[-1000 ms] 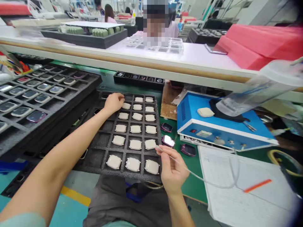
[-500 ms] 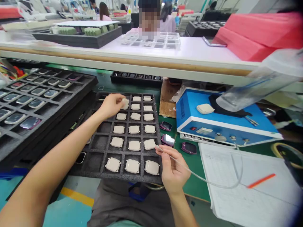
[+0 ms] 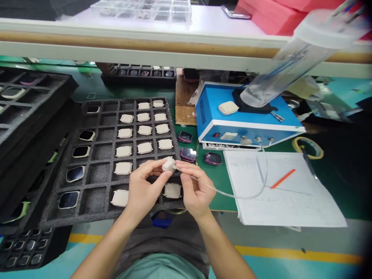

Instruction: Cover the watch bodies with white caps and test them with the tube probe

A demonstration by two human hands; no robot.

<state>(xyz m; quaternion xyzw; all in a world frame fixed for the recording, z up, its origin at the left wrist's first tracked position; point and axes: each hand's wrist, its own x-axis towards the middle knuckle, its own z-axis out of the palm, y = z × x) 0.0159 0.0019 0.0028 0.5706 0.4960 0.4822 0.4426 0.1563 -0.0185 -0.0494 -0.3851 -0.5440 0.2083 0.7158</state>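
My left hand [image 3: 145,186] pinches a small cream watch case [image 3: 168,164], tilted up above the foam tray. From the right, my right hand [image 3: 200,189] holds the end of a thin clear tube [image 3: 244,197] between thumb and fingers. The tube's tip is at the case, apparently touching it. Under both hands lies the dark foam tray [image 3: 94,221], with cream watch cases [image 3: 145,148] in its right-hand columns. Dark-screened watches [image 3: 69,200] fill part of the left column. My hands hide some of the lower pockets.
A blue machine [image 3: 232,131] stands at right, joined to the tube; a cream case [image 3: 228,108] and a tilted clear cylinder [image 3: 279,69] rest on top. Papers [image 3: 279,209] with an orange stick [image 3: 282,179] lie before it. Purple watches [image 3: 213,158] sit beside the tray. Stacked trays [image 3: 37,112] rise at left.
My left hand has brought a watch case from the tray's far side to my right hand. The tube's tip now meets the case. The view has tipped downward and right.
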